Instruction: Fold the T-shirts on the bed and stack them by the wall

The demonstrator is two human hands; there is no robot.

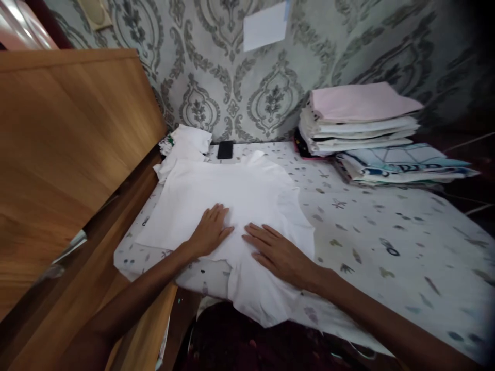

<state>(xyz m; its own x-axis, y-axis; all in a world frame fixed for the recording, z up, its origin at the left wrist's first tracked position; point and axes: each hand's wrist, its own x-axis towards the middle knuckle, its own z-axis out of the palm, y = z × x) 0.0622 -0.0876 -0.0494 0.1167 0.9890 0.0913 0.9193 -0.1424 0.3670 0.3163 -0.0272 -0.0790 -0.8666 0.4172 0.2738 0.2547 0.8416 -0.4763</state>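
A white garment point(232, 188) lies spread over a table covered with a patterned white cloth point(359, 232); part of it hangs over the front edge. My left hand point(211, 229) rests palm down on the middle of the garment, fingers apart. To its right, my right hand point(280, 255) lies on the same garment near the front edge, with its fingers stretched out. The two hands do not touch, and neither grips the fabric. Crumpled white cloth point(189, 141) sits at the garment's far left corner.
A black phone point(225, 150) lies by the wall. Folded fabrics topped with pink point(359, 103) stand at the back right, beside a lower folded pile point(406, 159). A wooden panel point(73, 139) rises on the left. White paper point(265, 27) is on the wall.
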